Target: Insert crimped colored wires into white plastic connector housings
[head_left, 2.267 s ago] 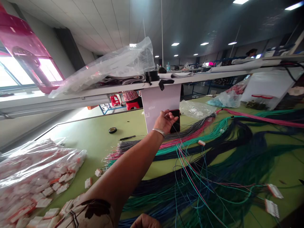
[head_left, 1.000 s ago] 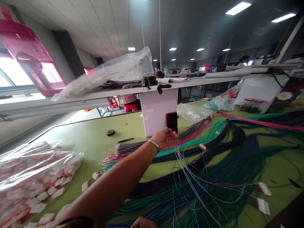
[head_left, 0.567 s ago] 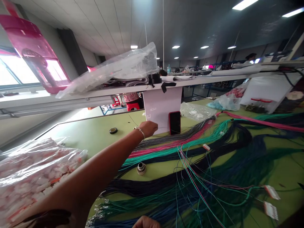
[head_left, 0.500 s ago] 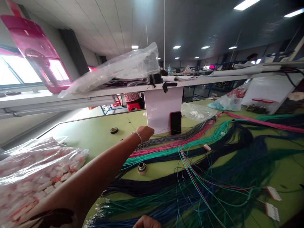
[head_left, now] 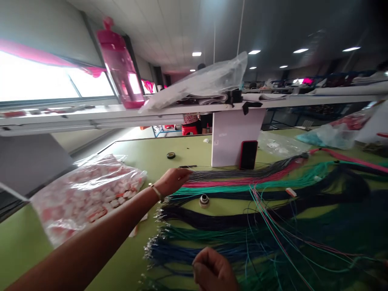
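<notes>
My left hand (head_left: 174,182), a bangle on its wrist, reaches across to the left ends of the grey wires (head_left: 218,175). Its fingers are drawn together at those wires; whatever is between the fingertips is hidden. Closer to me, my right hand (head_left: 215,270) is closed in a pinch above the blue wires (head_left: 184,252), with any held thing too small to make out. Pink wires (head_left: 224,182), teal wires (head_left: 218,188) and black wires (head_left: 206,218) lie in bundles between the hands. Loose wires (head_left: 266,210) cross the bundles to the right.
A clear bag of white connectors (head_left: 91,194) lies at left. A metal ring-shaped piece (head_left: 204,201) sits among the bundles, with a tape roll (head_left: 171,155) farther back. A phone (head_left: 248,154) leans on the shelf support (head_left: 227,137). A pink bottle (head_left: 121,68) stands on the shelf (head_left: 169,110).
The view has turned left, so things sit farther right. My left hand has drawn back to the wire ends. More of my right hand has come into view.
</notes>
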Action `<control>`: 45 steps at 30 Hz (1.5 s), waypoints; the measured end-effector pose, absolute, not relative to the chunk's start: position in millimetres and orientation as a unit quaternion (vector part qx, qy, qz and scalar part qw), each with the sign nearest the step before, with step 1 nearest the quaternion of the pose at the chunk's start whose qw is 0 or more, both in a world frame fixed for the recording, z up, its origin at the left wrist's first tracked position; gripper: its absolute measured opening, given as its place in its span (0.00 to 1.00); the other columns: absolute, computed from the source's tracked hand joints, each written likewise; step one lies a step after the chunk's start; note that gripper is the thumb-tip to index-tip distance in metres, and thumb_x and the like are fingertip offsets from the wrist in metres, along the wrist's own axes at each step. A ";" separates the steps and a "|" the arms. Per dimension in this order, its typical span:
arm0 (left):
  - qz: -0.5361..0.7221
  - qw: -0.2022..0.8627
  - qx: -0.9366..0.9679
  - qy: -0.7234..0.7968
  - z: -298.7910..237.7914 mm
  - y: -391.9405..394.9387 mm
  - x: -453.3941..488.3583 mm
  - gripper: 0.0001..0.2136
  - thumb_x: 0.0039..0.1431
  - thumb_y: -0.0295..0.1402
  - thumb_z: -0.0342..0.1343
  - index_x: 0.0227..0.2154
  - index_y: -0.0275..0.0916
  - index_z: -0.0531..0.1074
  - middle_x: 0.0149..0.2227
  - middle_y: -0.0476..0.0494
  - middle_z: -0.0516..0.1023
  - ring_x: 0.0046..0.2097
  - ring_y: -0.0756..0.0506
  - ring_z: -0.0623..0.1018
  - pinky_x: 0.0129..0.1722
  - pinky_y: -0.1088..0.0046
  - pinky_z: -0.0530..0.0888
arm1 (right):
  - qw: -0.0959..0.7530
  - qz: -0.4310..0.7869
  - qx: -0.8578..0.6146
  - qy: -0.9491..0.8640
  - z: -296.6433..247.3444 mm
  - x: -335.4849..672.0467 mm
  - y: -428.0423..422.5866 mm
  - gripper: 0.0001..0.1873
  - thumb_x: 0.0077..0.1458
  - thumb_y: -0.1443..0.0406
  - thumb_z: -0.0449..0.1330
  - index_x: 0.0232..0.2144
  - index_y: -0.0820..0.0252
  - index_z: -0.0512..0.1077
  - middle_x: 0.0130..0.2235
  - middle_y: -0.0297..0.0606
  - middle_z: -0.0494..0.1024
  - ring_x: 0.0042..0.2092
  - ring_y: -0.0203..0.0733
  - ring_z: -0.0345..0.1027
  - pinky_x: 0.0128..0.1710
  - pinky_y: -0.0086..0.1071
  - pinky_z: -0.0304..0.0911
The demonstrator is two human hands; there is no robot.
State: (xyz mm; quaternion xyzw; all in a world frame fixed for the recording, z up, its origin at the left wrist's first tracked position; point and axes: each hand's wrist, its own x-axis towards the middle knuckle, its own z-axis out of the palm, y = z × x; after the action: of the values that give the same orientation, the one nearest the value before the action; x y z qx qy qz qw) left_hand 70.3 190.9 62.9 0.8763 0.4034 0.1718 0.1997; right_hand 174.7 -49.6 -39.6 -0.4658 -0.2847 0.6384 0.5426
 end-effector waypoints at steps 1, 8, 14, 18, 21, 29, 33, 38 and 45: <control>0.182 0.196 0.867 0.420 64.5 179.9 46.0 0.15 0.61 0.40 0.52 0.47 0.43 0.77 0.42 0.43 0.82 0.40 0.44 0.78 0.43 0.69 0.72 | 0.543 0.636 -0.464 -0.293 -37.1 175.7 -51.0 0.26 0.39 0.46 0.69 0.24 0.61 0.67 0.17 0.26 0.63 0.18 0.26 0.48 0.19 0.23 0.43; 0.197 0.141 0.809 0.536 36.9 97.9 -96.9 0.16 0.60 0.42 0.49 0.36 0.39 0.79 0.28 0.45 0.80 0.29 0.45 0.77 0.30 0.70 0.70 | 0.558 0.548 -0.479 -0.398 -22.6 179.2 -65.8 0.22 0.49 0.47 0.65 0.29 0.62 0.71 0.21 0.26 0.57 0.24 0.30 0.45 0.23 0.25 0.44; 0.178 0.068 0.796 0.575 4.9 63.4 -120.0 0.12 0.57 0.37 0.55 0.41 0.40 0.78 0.41 0.39 0.78 0.38 0.41 0.76 0.38 0.65 0.69 | 0.470 0.515 -0.493 -0.520 -17.4 179.2 -69.1 0.16 0.56 0.52 0.60 0.29 0.61 0.71 0.24 0.28 0.58 0.26 0.33 0.49 0.25 0.27 0.49; 0.177 0.053 0.811 0.555 -3.7 58.3 -108.0 0.12 0.55 0.39 0.60 0.40 0.42 0.78 0.40 0.39 0.77 0.44 0.38 0.72 0.43 0.62 0.67 | 0.466 0.459 -0.520 -0.550 -13.6 174.2 -64.9 0.14 0.57 0.55 0.58 0.29 0.60 0.71 0.24 0.29 0.60 0.26 0.34 0.50 0.25 0.27 0.49; 0.186 0.061 0.815 0.545 -6.8 56.2 -98.1 0.09 0.60 0.37 0.54 0.36 0.41 0.77 0.35 0.39 0.77 0.41 0.39 0.72 0.43 0.61 0.67 | 0.433 0.451 -0.520 -0.582 -10.8 171.1 -60.7 0.13 0.57 0.56 0.58 0.29 0.60 0.70 0.24 0.29 0.61 0.26 0.34 0.51 0.25 0.27 0.49; 0.303 0.152 0.787 0.516 -1.5 55.6 -88.4 0.06 0.59 0.32 0.54 0.27 0.40 0.72 0.39 0.38 0.78 0.43 0.40 0.74 0.47 0.59 0.68 | 0.418 0.447 -0.524 -0.592 -12.1 172.4 -56.8 0.12 0.58 0.57 0.56 0.30 0.60 0.70 0.25 0.29 0.60 0.26 0.34 0.50 0.25 0.28 0.48; 0.388 0.240 0.721 0.522 10.6 38.6 -89.6 0.08 0.60 0.38 0.53 0.31 0.39 0.69 0.40 0.38 0.79 0.38 0.43 0.77 0.37 0.64 0.74 | 0.435 0.465 -0.514 -0.575 -14.9 174.7 -55.4 0.12 0.57 0.57 0.58 0.29 0.60 0.70 0.24 0.28 0.60 0.26 0.34 0.50 0.25 0.27 0.49; 0.441 0.610 0.488 0.442 17.7 -7.7 -70.5 0.08 0.58 0.37 0.57 0.32 0.39 0.65 0.35 0.43 0.78 0.35 0.44 0.80 0.29 0.69 0.76 | 0.472 0.480 -0.509 -0.536 -15.1 171.7 -55.8 0.12 0.55 0.58 0.59 0.25 0.60 0.68 0.22 0.27 0.58 0.25 0.33 0.48 0.24 0.27 0.47; 0.426 0.773 0.289 0.370 4.7 -52.6 -26.5 0.10 0.56 0.33 0.62 0.40 0.35 0.72 0.29 0.48 0.72 0.27 0.54 0.71 0.22 0.81 0.67 | 0.438 0.465 -0.535 -0.553 -9.4 167.1 -67.3 0.12 0.54 0.60 0.59 0.24 0.61 0.70 0.20 0.27 0.58 0.22 0.30 0.46 0.21 0.26 0.44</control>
State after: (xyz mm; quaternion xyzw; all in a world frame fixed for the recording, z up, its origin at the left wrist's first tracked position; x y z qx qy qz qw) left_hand -26.5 -52.6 4.7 0.2894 0.3698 0.4265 0.7730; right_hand 167.1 -67.3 -9.4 -0.5348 -0.5526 0.4651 0.4385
